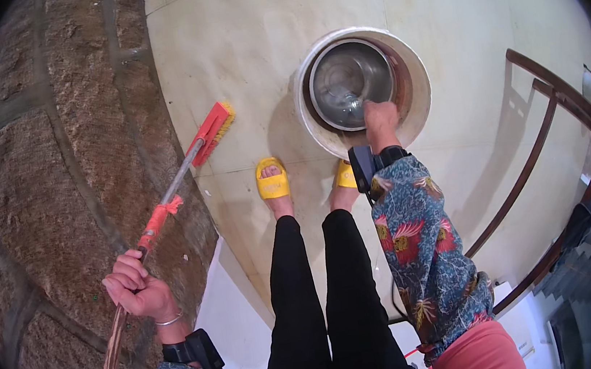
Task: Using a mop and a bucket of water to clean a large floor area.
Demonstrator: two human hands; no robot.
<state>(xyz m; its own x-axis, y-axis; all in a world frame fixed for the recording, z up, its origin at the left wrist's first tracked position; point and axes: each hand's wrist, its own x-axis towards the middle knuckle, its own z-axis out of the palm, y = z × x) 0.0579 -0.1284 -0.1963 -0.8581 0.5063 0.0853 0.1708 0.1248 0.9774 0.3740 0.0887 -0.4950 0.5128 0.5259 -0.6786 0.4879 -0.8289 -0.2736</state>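
My left hand is closed around the wooden handle of a scrub brush, whose orange head with yellow bristles rests on the tiled floor beside the stone paving. Orange wrapping joins the wood to a grey metal section of the handle. My right hand grips the near rim of a round metal pot inside a white bucket. Clear liquid shows in the pot. The fingertips at its rim are partly hidden.
Rough stone paving runs along the left, beside cream floor tiles. My feet, in yellow slippers, stand just short of the bucket. A brown curved frame is at the right, with a dark cloth hanging on it.
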